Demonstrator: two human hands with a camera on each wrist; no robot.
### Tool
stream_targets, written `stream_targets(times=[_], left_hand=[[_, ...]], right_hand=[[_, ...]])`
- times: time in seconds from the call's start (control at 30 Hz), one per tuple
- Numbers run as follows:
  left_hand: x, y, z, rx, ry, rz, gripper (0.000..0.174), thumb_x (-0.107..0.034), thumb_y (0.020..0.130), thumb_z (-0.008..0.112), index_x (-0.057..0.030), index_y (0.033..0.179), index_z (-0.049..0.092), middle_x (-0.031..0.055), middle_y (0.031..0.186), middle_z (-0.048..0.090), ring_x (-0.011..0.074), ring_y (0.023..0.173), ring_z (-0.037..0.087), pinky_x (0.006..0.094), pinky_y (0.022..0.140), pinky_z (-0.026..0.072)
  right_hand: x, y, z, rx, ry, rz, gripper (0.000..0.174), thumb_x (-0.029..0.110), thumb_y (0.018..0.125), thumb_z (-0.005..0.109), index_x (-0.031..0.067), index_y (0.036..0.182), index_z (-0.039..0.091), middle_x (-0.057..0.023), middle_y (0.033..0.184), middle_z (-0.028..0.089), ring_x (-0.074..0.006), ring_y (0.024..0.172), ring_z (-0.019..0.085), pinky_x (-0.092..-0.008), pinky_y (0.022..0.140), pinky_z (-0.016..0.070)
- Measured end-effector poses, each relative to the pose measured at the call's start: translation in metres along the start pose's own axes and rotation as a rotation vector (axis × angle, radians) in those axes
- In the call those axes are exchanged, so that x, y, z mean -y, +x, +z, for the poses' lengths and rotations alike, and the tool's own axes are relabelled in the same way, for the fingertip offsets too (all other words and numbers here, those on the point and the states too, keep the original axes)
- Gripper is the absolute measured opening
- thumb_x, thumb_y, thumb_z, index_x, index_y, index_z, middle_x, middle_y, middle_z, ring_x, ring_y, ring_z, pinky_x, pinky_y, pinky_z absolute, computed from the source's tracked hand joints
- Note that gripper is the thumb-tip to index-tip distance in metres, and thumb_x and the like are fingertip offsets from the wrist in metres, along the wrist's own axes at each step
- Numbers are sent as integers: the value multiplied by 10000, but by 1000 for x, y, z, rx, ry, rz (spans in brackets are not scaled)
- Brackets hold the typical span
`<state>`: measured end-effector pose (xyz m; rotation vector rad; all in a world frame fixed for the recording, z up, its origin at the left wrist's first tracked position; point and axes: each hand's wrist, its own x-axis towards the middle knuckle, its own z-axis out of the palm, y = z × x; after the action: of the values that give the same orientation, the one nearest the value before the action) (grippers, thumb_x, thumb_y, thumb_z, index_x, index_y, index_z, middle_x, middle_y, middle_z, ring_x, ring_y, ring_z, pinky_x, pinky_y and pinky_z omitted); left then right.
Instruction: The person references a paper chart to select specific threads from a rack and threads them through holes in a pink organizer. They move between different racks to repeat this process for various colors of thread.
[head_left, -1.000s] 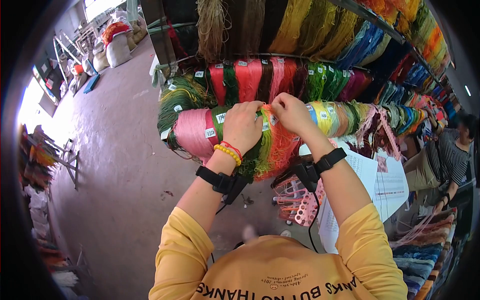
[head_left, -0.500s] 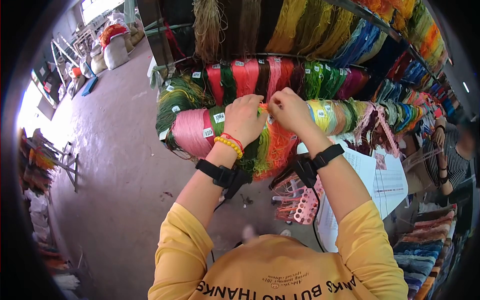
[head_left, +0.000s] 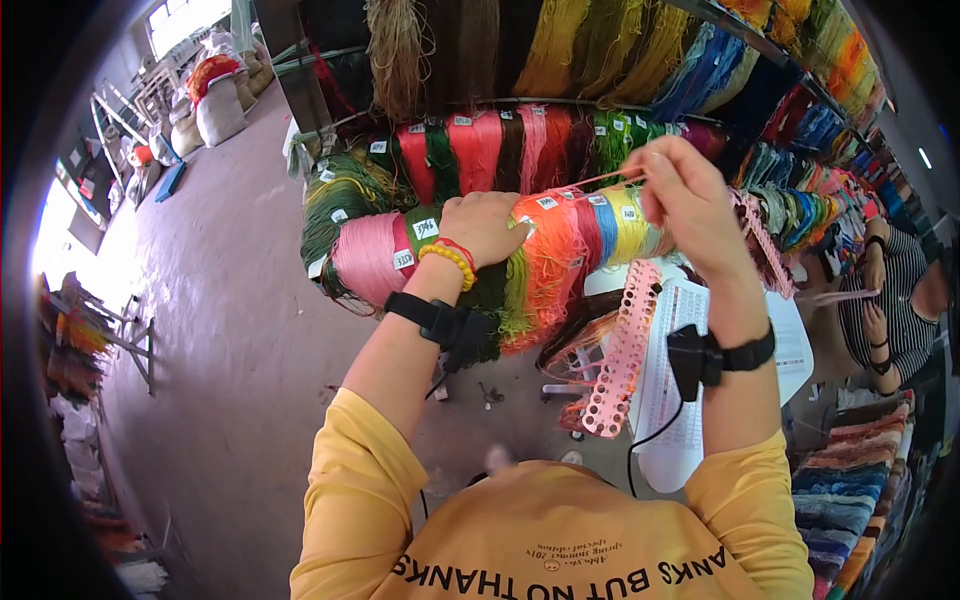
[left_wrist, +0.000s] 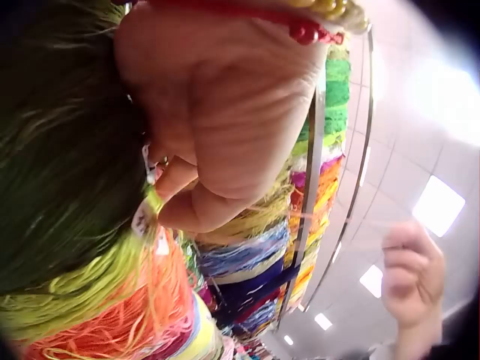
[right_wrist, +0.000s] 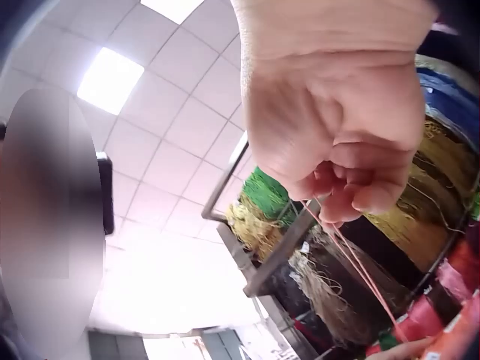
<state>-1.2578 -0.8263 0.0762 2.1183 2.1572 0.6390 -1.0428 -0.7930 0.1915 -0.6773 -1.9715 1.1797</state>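
My left hand (head_left: 482,225) lies over the dark green and lime skeins on a thick horizontal roll of yarn. Its thumb and bent fingers grip the yarn beside the orange skein (head_left: 552,270), near small white number labels. My right hand (head_left: 692,200) is raised to the right of it, above the yellow skein (head_left: 628,228). Between its thumb and curled fingers it pinches a thin orange yarn strand (right_wrist: 367,279), doubled and drawn taut back toward the orange skein. The left fingertips are partly hidden in the left wrist view (left_wrist: 225,127).
Colourful skeins (head_left: 470,155) hang on a metal rack behind the roll. A pink perforated card (head_left: 622,350) with threads and printed sheets (head_left: 680,390) are below my right forearm. Another person in a striped top (head_left: 890,310) stands at right, handling yarn. Sacks (head_left: 218,112) sit far left.
My right hand has moved from beside the left hand up and to the right, drawing out the orange strand. The left hand stays on the roll. More of the pink card shows.
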Motion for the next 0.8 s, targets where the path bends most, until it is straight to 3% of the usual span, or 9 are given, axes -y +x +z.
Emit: stream_targets(times=[0.1, 0.13, 0.27, 0.37, 0.4, 0.43, 0.57, 0.67, 0.8], left_hand=[[18, 15, 0, 163, -320, -74, 378, -266, 747, 568, -67, 1067, 595, 122, 1008, 611, 219, 951, 572, 309, 809, 433], [26, 24, 3, 178, -582, -52, 292, -198, 738, 571, 0, 944, 630, 116, 850, 632, 154, 792, 596, 253, 689, 455], [15, 39, 4, 139, -431, -231, 205, -193, 738, 568, 0, 760, 633, 74, 652, 616, 142, 623, 590, 275, 616, 460], [-7, 39, -4, 180, -213, -306, 280, -317, 746, 543, -117, 909, 652, 113, 943, 633, 271, 915, 595, 349, 803, 439], [-6, 42, 0, 155, -204, -331, 245, -294, 758, 528, -134, 893, 654, 116, 961, 628, 291, 928, 587, 366, 827, 429], [-4, 44, 4, 127, -229, -326, 246, -295, 757, 529, -132, 893, 653, 113, 965, 627, 293, 935, 584, 371, 833, 427], [10, 42, 8, -82, -393, -250, 229, -257, 756, 573, -47, 826, 634, 116, 820, 625, 248, 792, 591, 343, 726, 444], [8, 29, -21, -227, -627, -140, 224, -196, 792, 598, 27, 772, 604, 44, 675, 605, 118, 617, 530, 258, 578, 416], [-13, -16, -83, -137, -1020, -69, 143, -186, 848, 545, -52, 846, 591, 4, 772, 614, 68, 705, 528, 205, 629, 382]], right_hand=[[28, -31, -17, -58, 144, -8, 193, 207, 922, 443, 43, 870, 530, 9, 695, 510, -43, 504, 434, -173, 455, 354], [35, -43, -27, -63, 194, -38, 208, 228, 923, 437, 42, 880, 522, -8, 707, 521, -49, 504, 441, -181, 443, 352], [74, -99, -79, -31, 522, -214, 187, 205, 903, 444, 79, 770, 404, 33, 594, 370, -43, 406, 352, -174, 332, 237], [113, -151, -145, 179, 865, -350, 170, 185, 899, 448, 29, 875, 514, -19, 678, 504, -99, 607, 510, -195, 529, 439], [135, -165, -158, 266, 834, -337, 239, 213, 899, 448, 65, 734, 540, -26, 675, 567, -136, 636, 562, -191, 525, 443], [146, -191, -183, -79, 535, -546, 267, 221, 906, 424, 39, 739, 527, -40, 686, 573, -142, 690, 582, -247, 576, 481], [175, -286, -255, -969, 401, -861, 289, 232, 916, 385, 22, 796, 543, -44, 690, 563, -146, 690, 578, -249, 635, 483], [146, -341, -288, -1253, -172, -632, 255, 171, 915, 420, -20, 1078, 466, -88, 913, 575, -125, 671, 492, -252, 647, 444], [78, -358, -332, -1132, 73, -364, 173, 179, 916, 457, 18, 950, 510, -29, 827, 524, -100, 665, 448, -231, 646, 413]])
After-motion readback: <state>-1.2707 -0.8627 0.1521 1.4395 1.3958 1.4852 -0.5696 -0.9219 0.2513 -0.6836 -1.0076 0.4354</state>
